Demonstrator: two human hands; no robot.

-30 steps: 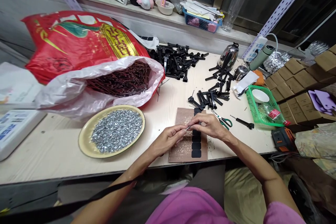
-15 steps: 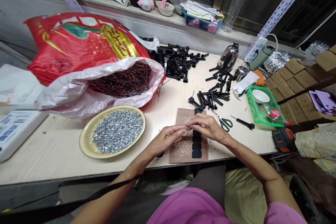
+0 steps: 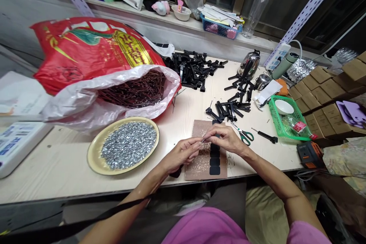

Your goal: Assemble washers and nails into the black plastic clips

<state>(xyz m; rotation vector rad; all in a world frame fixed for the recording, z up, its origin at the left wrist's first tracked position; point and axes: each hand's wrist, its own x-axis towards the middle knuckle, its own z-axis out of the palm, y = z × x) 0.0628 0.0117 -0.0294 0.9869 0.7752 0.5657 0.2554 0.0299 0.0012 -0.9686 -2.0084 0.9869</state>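
My left hand is closed, thumb and forefinger pinched together. A black plastic part pokes out beneath it, mostly hidden by the palm. Fingertip to fingertip with it, my right hand pinches a thin metal piece, too small to make out fully. Both hands are above a brown cardboard sheet sprinkled with pale crumbs. A column of black rounded-square pads lies along the sheet's right side. Green-handled scissors rest just right of my right hand.
Left stands a cream dish of small metal washers. Behind it, a red sack spills long dark screws. Black plastic parts are heaped at the back. A green basket and cardboard boxes stand right.
The whole view has shifted slightly down. Both hands keep their pinch at nearly the same spot over the cardboard, and a little more of the black part shows under my left hand.
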